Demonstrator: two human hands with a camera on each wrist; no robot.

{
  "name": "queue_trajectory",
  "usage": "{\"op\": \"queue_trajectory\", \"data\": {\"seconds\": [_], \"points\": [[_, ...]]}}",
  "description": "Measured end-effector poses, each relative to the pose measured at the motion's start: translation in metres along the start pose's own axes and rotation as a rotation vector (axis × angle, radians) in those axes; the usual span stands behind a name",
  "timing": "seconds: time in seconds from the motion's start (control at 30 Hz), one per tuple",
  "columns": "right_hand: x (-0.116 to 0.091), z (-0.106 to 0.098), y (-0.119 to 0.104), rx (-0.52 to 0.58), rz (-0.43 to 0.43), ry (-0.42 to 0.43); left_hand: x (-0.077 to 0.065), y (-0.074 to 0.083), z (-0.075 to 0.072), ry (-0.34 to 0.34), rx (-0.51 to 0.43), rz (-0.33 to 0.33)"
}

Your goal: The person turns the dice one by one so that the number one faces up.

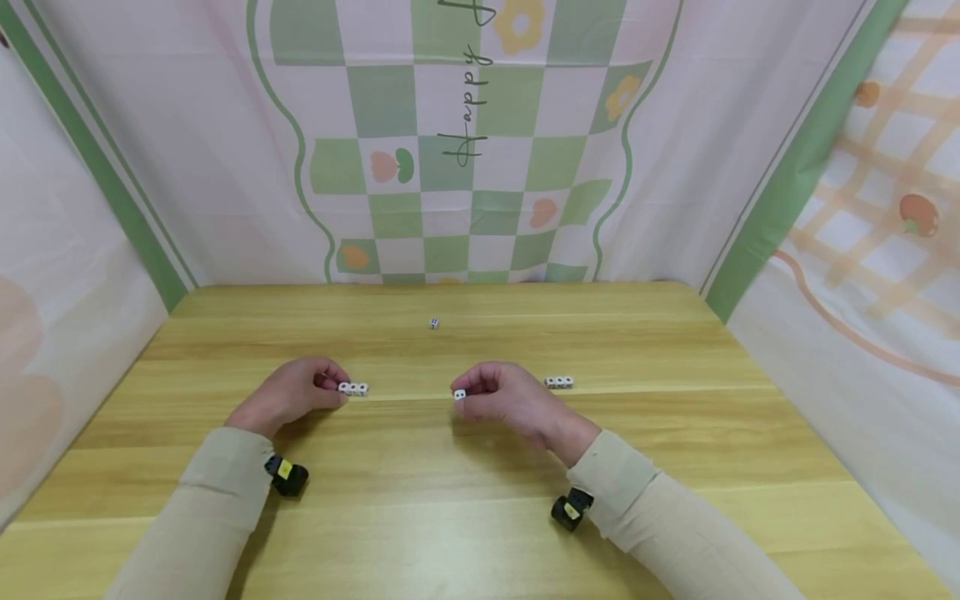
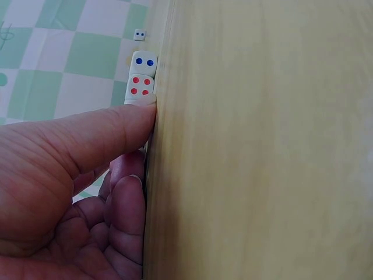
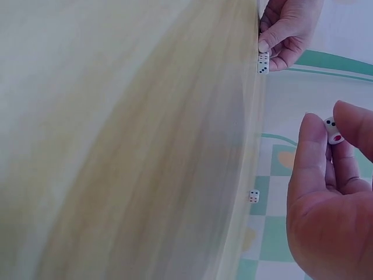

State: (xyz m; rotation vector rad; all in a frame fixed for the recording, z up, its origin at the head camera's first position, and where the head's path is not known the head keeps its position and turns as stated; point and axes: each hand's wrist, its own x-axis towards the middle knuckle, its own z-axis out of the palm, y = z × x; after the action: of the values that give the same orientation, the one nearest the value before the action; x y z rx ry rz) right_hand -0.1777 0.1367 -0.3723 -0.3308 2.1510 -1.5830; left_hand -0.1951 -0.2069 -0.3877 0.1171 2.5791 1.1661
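My left hand [image 1: 292, 392] rests at the left end of a row of three white dice [image 1: 354, 389], thumb and finger pinching the end die. In the left wrist view, the row's near die shows red pips [image 2: 140, 86] and its far die blue ones [image 2: 144, 62]; the thumb hides the rest. To the right, my right hand [image 1: 510, 404] holds a single die [image 3: 333, 131] between thumb and fingertips, above the tabletop. A red pip and dark pips show on that die in the right wrist view.
A second row of three dice [image 1: 558, 382] lies right of my right hand. One lone die [image 1: 434, 323] sits farther back on the wooden table [image 1: 420, 517]. A checkered cloth [image 1: 450, 212] hangs behind the table, with more cloth at both sides.
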Motion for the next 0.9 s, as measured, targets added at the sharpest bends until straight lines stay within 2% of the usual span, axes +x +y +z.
{"op": "queue_trajectory", "data": {"seconds": [0.2,0.53,0.9], "points": [[-0.0004,0.0003,-0.0014,0.017,0.0,0.005,-0.0003,0.0003,-0.0001,-0.001,-0.002,-0.003],[-0.001,-0.0001,-0.0033,0.106,-0.02,-0.017,-0.0009,0.0007,0.0001,-0.002,-0.009,-0.001],[-0.0014,-0.001,-0.0012,0.052,-0.036,-0.022,-0.0008,0.0001,0.0004,0.0,-0.006,0.003]]}}
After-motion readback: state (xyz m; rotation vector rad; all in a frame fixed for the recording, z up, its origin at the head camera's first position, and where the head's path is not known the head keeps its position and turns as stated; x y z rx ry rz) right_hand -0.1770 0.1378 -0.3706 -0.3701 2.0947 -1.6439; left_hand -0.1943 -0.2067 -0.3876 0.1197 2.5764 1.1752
